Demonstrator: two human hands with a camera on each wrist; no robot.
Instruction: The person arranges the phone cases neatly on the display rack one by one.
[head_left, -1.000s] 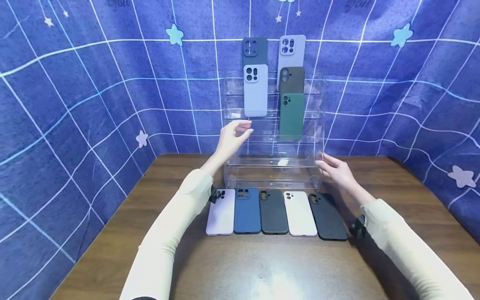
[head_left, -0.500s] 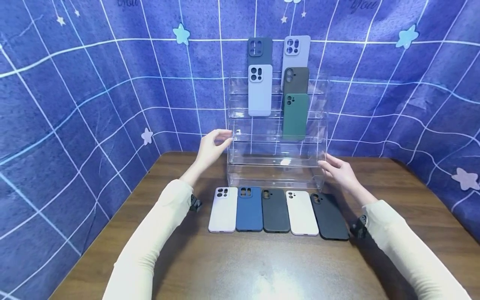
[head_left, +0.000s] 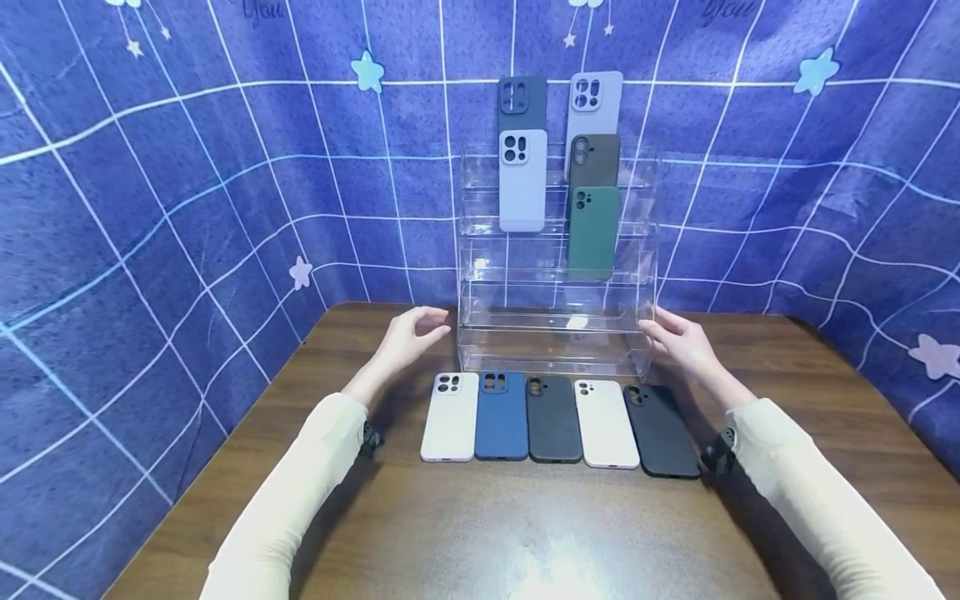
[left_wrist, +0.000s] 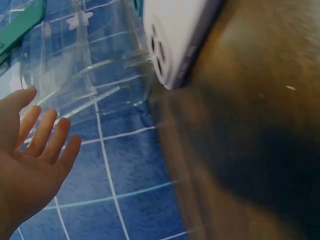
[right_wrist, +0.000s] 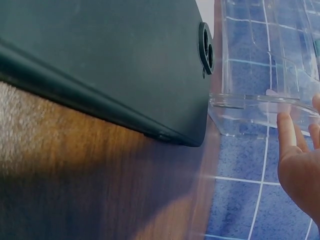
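A clear tiered display rack [head_left: 547, 365] stands on the table, bearing several phone cases in two columns. On the left are a dark blue case [head_left: 534, 119] and a pale blue case [head_left: 522, 196]; on the right, a lilac case [head_left: 600, 123], a dark grey case [head_left: 602, 171] and a green case [head_left: 592, 237]. My left hand [head_left: 405, 337] hovers just left of the rack, fingers relaxed, holding nothing. At the rack's lower right edge, my right hand [head_left: 682, 343] holds the side panel between thumb and fingers; in the right wrist view a fingertip [right_wrist: 285, 122] meets the clear edge.
In front of the rack lies a row of cases: pale lilac [head_left: 450, 429], blue [head_left: 502, 427], dark grey [head_left: 555, 429], white [head_left: 609, 433] and black [head_left: 666, 442]. Blue cloth [head_left: 225, 250] with white grid lines hangs behind the wooden table [head_left: 420, 533].
My left hand has drawn away from below the pale blue case, moving left and down past the rack's left side. My right hand stays at the right edge. The cases keep their places.
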